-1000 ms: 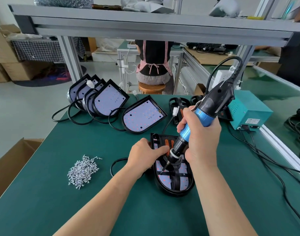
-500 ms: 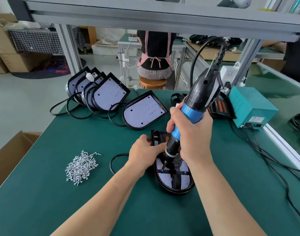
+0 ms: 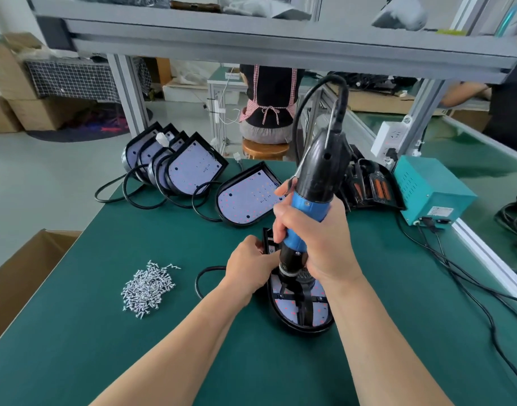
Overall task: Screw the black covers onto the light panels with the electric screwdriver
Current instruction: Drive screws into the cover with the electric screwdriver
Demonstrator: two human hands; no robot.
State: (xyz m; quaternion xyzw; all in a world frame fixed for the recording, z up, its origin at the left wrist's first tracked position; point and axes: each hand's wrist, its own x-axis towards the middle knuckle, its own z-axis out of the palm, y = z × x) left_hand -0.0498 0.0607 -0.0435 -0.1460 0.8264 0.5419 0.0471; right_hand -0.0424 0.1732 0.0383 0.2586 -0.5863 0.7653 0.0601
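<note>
1. The right hand (image 3: 316, 238) closes its grip around the blue barrel of the electric screwdriver (image 3: 319, 177), holding the tool bit-down and nearly upright, its top leaning slightly to the person's right.
2. The bit comes down on the black cover (image 3: 305, 303), which sits on the light panel (image 3: 319, 316). The panel lies LED face up on the green tabletop (image 3: 163, 361), directly in front of the person. The screw itself is hidden under the chuck.
3. The left hand (image 3: 248, 265) curls its grip on the panel's left edge, just beside the bit, bracing the work. Whether its fingertips also steady a screw cannot be told.
4. The step looks like driving a screw into the cover's left side. Done well, it calls for the tool square over the hole, pressure straight down, and the left hand pinning the panel against twisting with its fingers clear of the bit. The trigger should be released once the cover seats flush, since over-driving could strip the plastic.
5. A pile of screws (image 3: 147, 288) lies to the left, well apart from the panel.
6. Beyond the work, one spare panel (image 3: 245, 197) lies flat and a row of panels (image 3: 192, 168) leans at the far left. More covers (image 3: 368, 186) sit beside a teal power box (image 3: 430, 189) on the right.
</note>
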